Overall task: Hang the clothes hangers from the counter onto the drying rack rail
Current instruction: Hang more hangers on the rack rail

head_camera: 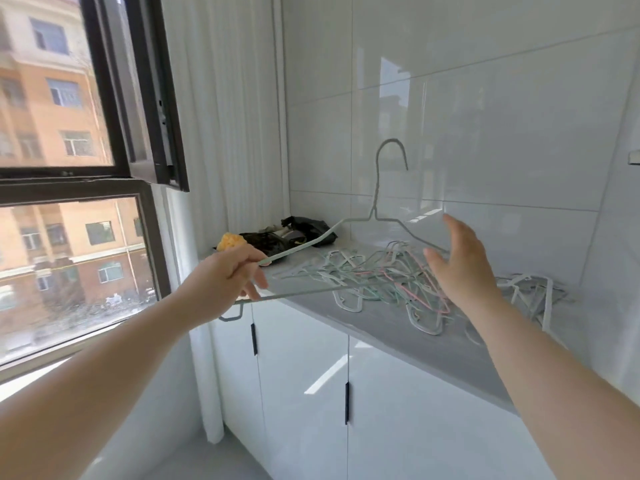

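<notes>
The left hand (225, 278) is pinching the hanger (375, 202) at one corner and the right hand (457, 261) is waiting, fingers spread, so it could swing and snag the pile (381, 275).

End of hanger (294, 248) behind right hand (457, 268)

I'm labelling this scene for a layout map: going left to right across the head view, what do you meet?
Window → left hand, gripping a hanger → black bag → coloured hangers → right hand → white hangers.
</notes>
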The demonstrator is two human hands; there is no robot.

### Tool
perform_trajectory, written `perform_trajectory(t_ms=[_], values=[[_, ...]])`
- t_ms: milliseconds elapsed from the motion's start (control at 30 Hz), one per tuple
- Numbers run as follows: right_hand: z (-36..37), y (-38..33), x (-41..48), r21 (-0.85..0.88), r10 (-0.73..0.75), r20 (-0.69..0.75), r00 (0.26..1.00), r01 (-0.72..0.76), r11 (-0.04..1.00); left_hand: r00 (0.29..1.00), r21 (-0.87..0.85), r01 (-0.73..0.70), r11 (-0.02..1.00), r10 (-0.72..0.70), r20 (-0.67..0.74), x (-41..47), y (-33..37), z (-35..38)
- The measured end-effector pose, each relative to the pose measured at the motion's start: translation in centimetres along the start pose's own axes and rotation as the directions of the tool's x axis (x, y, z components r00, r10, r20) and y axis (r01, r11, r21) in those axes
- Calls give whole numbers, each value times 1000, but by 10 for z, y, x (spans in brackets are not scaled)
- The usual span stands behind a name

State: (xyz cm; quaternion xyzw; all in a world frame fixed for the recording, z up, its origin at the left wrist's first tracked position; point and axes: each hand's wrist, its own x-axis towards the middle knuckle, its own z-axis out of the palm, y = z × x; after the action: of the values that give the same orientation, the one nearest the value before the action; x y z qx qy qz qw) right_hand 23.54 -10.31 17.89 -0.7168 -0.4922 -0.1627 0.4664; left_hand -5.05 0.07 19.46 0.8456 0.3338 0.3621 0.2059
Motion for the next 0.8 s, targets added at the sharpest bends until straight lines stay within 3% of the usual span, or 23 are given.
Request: perform_trajectory(t_ms=[133,233,333,467,667,800], values=[[10,-51,-25,30,-83,65,994,81,996,998,102,48,994,-42,-54,-77,-5,-53],[23,-107,-52,152,-159,130,979,139,979,986,184,108,977,-82,-144,-145,-11,-106],[43,-170,-85,342,-228,338,913,107,934,953,212,208,955,-149,-263,-212,-18,-158],[68,-254,-131,542,-339,452,825,48,839,900,246,350,904,-252,-355,-299,-25,-219],[102,-392,-203,744,-582,464,668,62,665,734,254,601,758,-399,-549,-426,-20,-307],[121,-499,-266,852,-763,357,538,148,503,605,248,748,616,-478,-637,-506,-8,-346]])
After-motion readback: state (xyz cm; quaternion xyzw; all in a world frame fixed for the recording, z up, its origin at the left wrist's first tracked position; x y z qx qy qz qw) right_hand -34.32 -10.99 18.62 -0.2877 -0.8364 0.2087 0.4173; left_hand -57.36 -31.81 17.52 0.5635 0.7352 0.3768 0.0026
